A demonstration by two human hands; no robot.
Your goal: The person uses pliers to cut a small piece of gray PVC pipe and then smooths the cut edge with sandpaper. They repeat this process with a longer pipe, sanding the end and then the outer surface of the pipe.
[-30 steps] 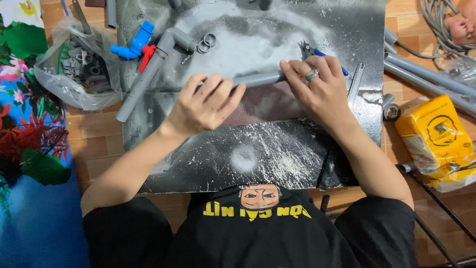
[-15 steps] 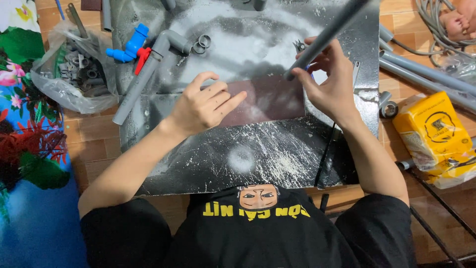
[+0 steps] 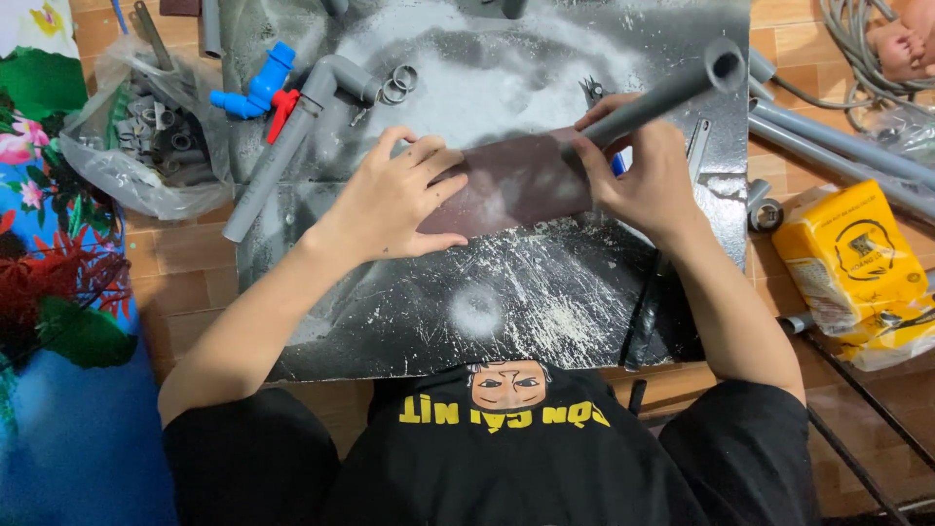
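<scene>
My right hand (image 3: 648, 185) grips a grey plastic pipe (image 3: 672, 93) that stands tilted, its lower end down on a reddish-brown sheet of sandpaper (image 3: 516, 185) and its open upper end pointing toward the camera. My left hand (image 3: 394, 200) lies flat with fingers spread on the sandpaper's left part, pressing it onto the dusty dark metal sheet (image 3: 487, 302) that covers the floor.
A longer grey pipe with an elbow (image 3: 282, 146) and a blue and red valve (image 3: 258, 88) lie at upper left, beside a clear bag of grey fittings (image 3: 151, 146). More grey pipes (image 3: 838, 146) and a yellow packet (image 3: 847, 258) lie right. Small rings (image 3: 399, 83) rest near the elbow.
The pipe lay flat under both hands a second ago. My right hand has lifted it and stood its end on the sandpaper; my left hand stayed pressing the sheet.
</scene>
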